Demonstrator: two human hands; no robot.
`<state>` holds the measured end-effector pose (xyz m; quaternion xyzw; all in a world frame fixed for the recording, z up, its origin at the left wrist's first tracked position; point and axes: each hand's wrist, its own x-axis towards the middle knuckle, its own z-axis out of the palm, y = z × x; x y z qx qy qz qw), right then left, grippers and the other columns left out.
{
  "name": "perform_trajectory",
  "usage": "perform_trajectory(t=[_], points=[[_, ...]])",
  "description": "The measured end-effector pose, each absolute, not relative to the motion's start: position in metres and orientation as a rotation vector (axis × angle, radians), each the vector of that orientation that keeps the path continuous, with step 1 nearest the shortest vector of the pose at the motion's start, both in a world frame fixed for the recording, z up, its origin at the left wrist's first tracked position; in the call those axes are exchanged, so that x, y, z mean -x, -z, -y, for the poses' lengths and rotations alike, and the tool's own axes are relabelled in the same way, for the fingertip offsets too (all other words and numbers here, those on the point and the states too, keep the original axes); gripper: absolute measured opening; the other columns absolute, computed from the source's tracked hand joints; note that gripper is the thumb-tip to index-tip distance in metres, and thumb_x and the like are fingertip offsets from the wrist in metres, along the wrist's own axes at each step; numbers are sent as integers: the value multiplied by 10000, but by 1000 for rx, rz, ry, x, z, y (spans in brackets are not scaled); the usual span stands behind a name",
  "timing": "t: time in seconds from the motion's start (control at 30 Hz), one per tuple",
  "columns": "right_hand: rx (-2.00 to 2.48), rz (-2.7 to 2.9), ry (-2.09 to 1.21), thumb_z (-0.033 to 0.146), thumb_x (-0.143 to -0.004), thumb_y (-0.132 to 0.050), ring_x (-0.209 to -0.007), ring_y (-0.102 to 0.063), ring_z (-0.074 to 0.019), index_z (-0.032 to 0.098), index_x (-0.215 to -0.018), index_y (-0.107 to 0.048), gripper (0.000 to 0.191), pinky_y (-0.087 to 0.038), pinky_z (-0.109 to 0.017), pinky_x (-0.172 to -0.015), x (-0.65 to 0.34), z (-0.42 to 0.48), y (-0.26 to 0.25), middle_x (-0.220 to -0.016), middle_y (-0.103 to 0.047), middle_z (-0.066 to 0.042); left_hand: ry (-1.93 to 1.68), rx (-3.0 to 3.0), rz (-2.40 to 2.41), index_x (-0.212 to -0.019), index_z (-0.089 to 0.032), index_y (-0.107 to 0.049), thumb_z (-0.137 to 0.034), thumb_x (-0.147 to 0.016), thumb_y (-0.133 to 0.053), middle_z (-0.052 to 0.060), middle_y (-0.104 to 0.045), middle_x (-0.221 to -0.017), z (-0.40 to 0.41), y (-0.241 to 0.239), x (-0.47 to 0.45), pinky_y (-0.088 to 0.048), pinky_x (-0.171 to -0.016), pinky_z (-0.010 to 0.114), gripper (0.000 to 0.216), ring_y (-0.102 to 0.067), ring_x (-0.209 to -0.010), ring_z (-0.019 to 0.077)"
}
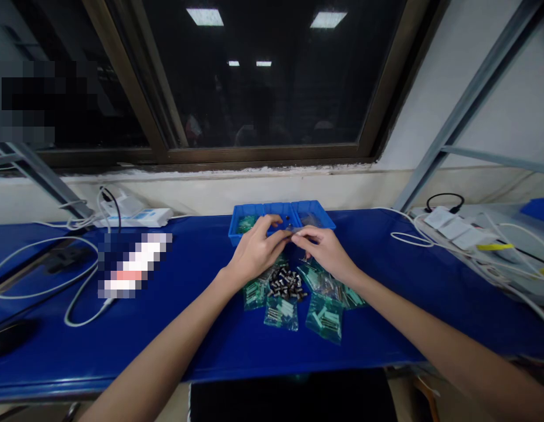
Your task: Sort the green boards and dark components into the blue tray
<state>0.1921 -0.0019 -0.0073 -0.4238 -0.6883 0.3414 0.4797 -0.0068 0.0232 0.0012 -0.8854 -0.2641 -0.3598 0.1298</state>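
Dark window glass in a brown frame runs along the back of a workbench topped in deep blue, with ceiling lights reflected in the pane. At the far left, a white cable loops across the blue surface, a dark rounded object sits near the front edge, and a white power strip lies against the wall with leads running from it. Just right of these, a pixelated patch hides whatever lies on the bench.

Toward the middle, the left hand and right hand reach over a blue compartment tray, their fingertips brought close together. Both appear closed on a small metal piece, held above the tray's middle section, though it is too small to make out. The tray's left compartment holds greenish contents, while the right one holds something glinting, hard to identify.

Below the wrists, a heap of dark metal cylinders sits directly on the bench — small plastic bags of green and silver parts fan around its near side. Further right, white power strips and a black cable lie among tangled wires.
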Motion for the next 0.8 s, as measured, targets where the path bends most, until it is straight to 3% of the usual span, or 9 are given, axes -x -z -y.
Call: perform_trajectory(t=[0.07, 0.17, 0.27, 0.5, 0.67, 0.8], points=[[1019, 1654, -818, 448, -865, -619, -642, -573, -132, 214, -812, -712, 258, -480, -266, -491, -193, 2, 5, -993, -664, -68, 1082, 2568, 787, -1139, -188, -615, -247, -985, -470, 110, -547, -1111, -24, 0, 6, -529, -765, 347, 220, -554, -1004, 211], [990, 1648, -798, 413, -857, -639, -929, -632, -219, 237, -869, -745, 206, -527, -279, -531, -196, 2, 2, -1175, -647, -85, 1147, 2558, 820, -1091, -176, -631, -232, -990, -469, 86, -583, -1022, -25, 1, 6, -516, -778, 333, 198, -559, -943, 188], [979, 1673, -801, 381, -856, -645, -1053, -616, -253, 256, -917, -753, 176, -540, -298, -576, -196, 2, 1, -1204, -652, -72, 1178, 2592, 845, -1010, -156, -633, -204, -992, -453, 69, -603, -942, -25, 0, 7, -507, -776, 328, 187, -562, -886, 175], [1014, 1723, -781, 328, -870, -618, -783, -635, -181, 240, -896, -739, 152, -508, -316, -619, -196, 5, -1, -933, -715, -42, 1092, 2684, 920, -918, -149, -612, -222, -998, -413, 65, -625, -880, -22, -2, 4, -498, -766, 343, 227, -577, -847, 182], [1020, 1631, -751, 347, -833, -648, -628, -591, -145, 201, -826, -710, 159, -489, -295, -547, -202, -1, -5, -827, -695, -47, 1087, 2743, 975, -1163, -157, -580, -236, -996, -409, 65, -653, -997, -23, -2, 5, -512, -758, 310, 251, -617, -877, 170], [1045, 1454, -710, 381, -818, -645, -686, -637, -187, 171, -932, -699, 245, -473, -276, -518, -219, -15, -7, -786, -688, -60, 1077, 2671, 1039, -1167, -165, -585, -210, -989, -394, 68, -646, -1008, -25, -3, 8, -505, -723, 290, 265, -622, -848, 162]])
